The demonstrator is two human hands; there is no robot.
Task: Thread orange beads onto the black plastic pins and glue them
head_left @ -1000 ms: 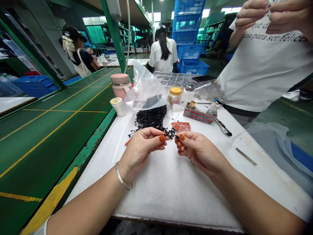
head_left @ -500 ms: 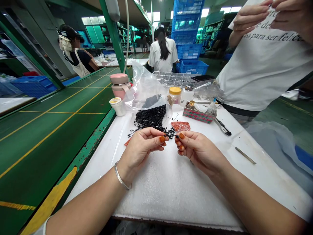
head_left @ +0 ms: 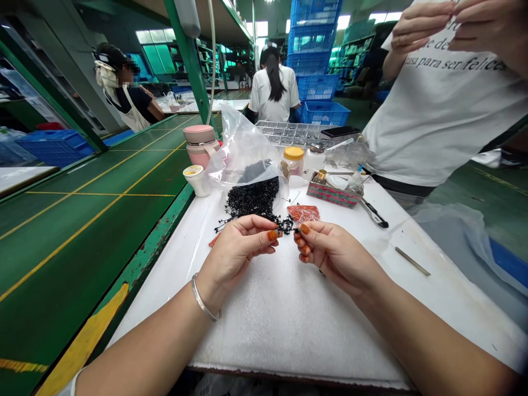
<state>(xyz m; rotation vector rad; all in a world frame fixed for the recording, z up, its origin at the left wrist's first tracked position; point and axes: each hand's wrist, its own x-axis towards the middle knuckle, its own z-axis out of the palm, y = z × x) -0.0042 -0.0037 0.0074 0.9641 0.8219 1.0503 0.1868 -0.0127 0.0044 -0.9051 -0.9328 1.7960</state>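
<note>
Both hands are pinched, fingertips facing each other a small gap apart, above the white tabletop (head_left: 289, 324). My left hand (head_left: 245, 239) grips a tiny dark piece between thumb and forefinger. A small black part (head_left: 297, 233) sits in the pinch of my right hand (head_left: 325, 245). Just behind the fingers lies a pile of black pronged parts (head_left: 253, 198), spilling from a clear plastic bag (head_left: 243, 146). A small bag of orange pieces (head_left: 304, 213) lies behind my right hand.
Behind the pile stand a pink cup (head_left: 200, 146), a white tub (head_left: 196, 180) and a yellow-lidded jar (head_left: 293, 160). A patterned box (head_left: 335, 191), cutter (head_left: 374, 213) and metal strip (head_left: 412, 261) lie right. A person (head_left: 449, 110) stands at the right edge; green conveyor (head_left: 94, 220) runs left.
The view has shifted very slightly. Both hands keep their pinches in nearly the same place, and the person's hands at the upper right have moved a little.
</note>
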